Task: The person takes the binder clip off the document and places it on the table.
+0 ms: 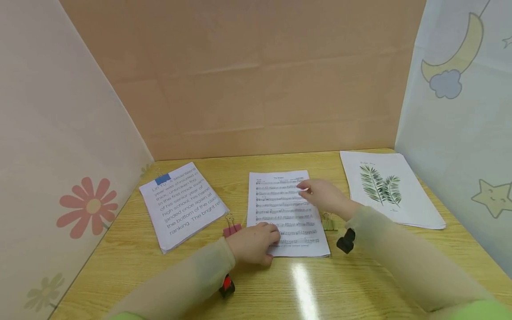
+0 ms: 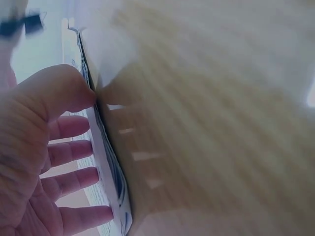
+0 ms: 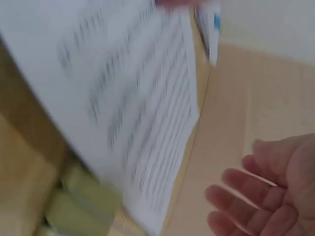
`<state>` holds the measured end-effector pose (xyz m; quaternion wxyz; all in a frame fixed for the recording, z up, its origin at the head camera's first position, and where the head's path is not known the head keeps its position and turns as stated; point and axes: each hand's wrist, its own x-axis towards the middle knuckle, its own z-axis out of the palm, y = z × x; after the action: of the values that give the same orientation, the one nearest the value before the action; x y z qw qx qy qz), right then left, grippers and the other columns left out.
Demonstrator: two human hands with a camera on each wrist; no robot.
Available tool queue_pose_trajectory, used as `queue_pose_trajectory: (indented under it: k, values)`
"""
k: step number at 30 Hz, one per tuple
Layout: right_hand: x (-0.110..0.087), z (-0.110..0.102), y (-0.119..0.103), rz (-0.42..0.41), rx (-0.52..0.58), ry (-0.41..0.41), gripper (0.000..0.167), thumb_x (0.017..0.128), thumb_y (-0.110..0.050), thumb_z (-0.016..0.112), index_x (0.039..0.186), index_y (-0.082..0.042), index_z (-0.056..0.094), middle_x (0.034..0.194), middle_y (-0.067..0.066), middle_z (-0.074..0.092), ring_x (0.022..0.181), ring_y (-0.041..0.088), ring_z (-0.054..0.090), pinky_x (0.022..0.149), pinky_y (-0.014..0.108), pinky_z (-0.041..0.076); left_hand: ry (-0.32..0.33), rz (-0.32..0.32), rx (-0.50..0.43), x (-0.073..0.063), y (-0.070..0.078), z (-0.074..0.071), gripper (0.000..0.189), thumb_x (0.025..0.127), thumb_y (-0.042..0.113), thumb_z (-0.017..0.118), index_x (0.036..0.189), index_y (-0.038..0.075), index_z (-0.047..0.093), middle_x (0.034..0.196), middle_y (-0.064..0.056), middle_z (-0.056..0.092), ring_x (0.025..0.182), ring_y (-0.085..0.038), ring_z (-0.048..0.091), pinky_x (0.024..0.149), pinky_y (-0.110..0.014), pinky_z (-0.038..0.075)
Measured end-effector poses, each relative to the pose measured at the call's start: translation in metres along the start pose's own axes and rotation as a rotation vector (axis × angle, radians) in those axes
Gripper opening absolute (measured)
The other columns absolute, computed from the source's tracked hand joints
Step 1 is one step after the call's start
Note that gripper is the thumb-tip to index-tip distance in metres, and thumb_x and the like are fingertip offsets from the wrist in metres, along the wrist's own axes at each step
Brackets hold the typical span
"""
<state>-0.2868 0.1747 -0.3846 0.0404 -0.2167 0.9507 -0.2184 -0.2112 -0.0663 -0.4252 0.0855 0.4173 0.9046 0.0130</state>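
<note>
Sheet music (image 1: 286, 209), white with black staves, is lying mid-scene. Left hand (image 1: 254, 243), fingers relaxed, is touching its near left edge; right hand (image 1: 327, 196), loosely curved, empty, is hovering above its far right.

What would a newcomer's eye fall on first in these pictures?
Probably the sheet music in the middle, with the left hand at its near left corner and the right hand over its right edge. Next, the green fronds printed on the rightmost paper stack and the red flower on the left wall.
</note>
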Motion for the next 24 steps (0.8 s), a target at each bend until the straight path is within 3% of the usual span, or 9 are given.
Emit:
queue_pose_trajectory:
  k: [5, 10, 14, 18, 24]
  values:
    - [-0.041, 0.022, -0.038, -0.186, -0.263, -0.082, 0.029, 0.093, -0.021, 0.064, 0.118, -0.007, 0.065, 0.112, 0.008, 0.066, 0.101, 0.028, 0.063, 0.082, 0.044, 0.052, 0.005, 0.0, 0.021, 0.013, -0.007, -0.001, 0.035, 0.079, 0.034, 0.073, 0.108, 0.019, 0.06, 0.11, 0.007, 0.055, 0.098, -0.011, 0.05, 0.088, -0.025, 0.044]
    - [-0.065, 0.046, -0.049, -0.32, -0.553, -0.095, 0.03, 0.091, -0.016, 0.064, 0.119, -0.006, 0.063, 0.107, 0.01, 0.065, 0.083, 0.027, 0.064, 0.067, 0.04, 0.053, 0.006, -0.012, 0.016, 0.027, -0.014, -0.003, 0.03, 0.077, 0.032, 0.075, 0.099, 0.019, 0.06, 0.096, 0.01, 0.052, 0.086, -0.009, 0.048, 0.077, -0.023, 0.043]
    - [-0.07, 0.056, -0.049, -0.312, -0.712, -0.071, 0.038, 0.09, -0.01, 0.062, 0.127, -0.008, 0.061, 0.118, 0.018, 0.063, 0.068, 0.028, 0.063, 0.057, 0.038, 0.051, 0.014, -0.032, -0.005, 0.037, -0.017, -0.004, 0.028, 0.075, 0.028, 0.075, 0.097, 0.019, 0.06, 0.09, 0.011, 0.051, 0.081, -0.008, 0.048, 0.071, -0.022, 0.042]
    - [-0.066, 0.062, -0.044, -0.285, -0.751, -0.027, 0.038, 0.089, -0.009, 0.063, 0.126, -0.008, 0.063, 0.112, 0.026, 0.063, 0.049, 0.027, 0.055, 0.042, 0.037, 0.046, 0.01, -0.041, -0.015, 0.048, -0.017, -0.007, 0.03, 0.075, 0.026, 0.075, 0.1, 0.017, 0.061, 0.09, 0.01, 0.052, 0.078, -0.007, 0.049, 0.072, -0.021, 0.043]
    - [-0.052, 0.07, -0.036, -0.247, -0.81, -0.017, 0.035, 0.092, -0.013, 0.062, 0.126, -0.006, 0.063, 0.103, 0.028, 0.066, 0.056, 0.032, 0.062, 0.041, 0.039, 0.047, -0.008, -0.068, -0.035, 0.06, -0.019, -0.009, 0.032, 0.077, 0.024, 0.074, 0.105, 0.016, 0.06, 0.095, 0.009, 0.055, 0.082, -0.007, 0.051, 0.076, -0.022, 0.044]
